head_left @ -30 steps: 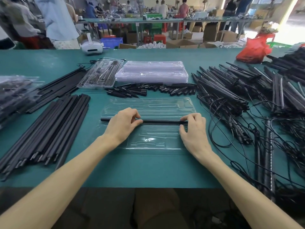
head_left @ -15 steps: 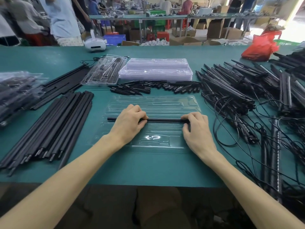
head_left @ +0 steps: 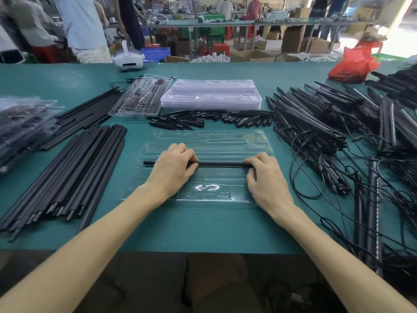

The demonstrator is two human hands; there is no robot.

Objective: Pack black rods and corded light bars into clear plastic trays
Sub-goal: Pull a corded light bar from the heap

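Observation:
A clear plastic tray (head_left: 209, 141) lies flat in front of me on the green table. One black rod (head_left: 221, 164) lies across its middle, left to right. My left hand (head_left: 173, 170) covers the rod's left part, fingers curled over it. My right hand (head_left: 266, 177) holds the rod's right end with curled fingers. A pile of long black rods (head_left: 65, 177) lies to the left. Corded light bars (head_left: 316, 132) with tangled black cables lie in a heap to the right.
A stack of clear trays (head_left: 212, 93) and a filled tray (head_left: 140, 98) stand behind, with short black pieces (head_left: 209, 118) in front of them. Bagged packs (head_left: 20, 123) sit far left. A red bag (head_left: 352, 64) and a white headset (head_left: 128, 59) lie at the far edge. People work beyond.
Both hands stay on the rod over the tray, with the fingers pressed a little closer on it. The view has shifted slightly; nothing else moved.

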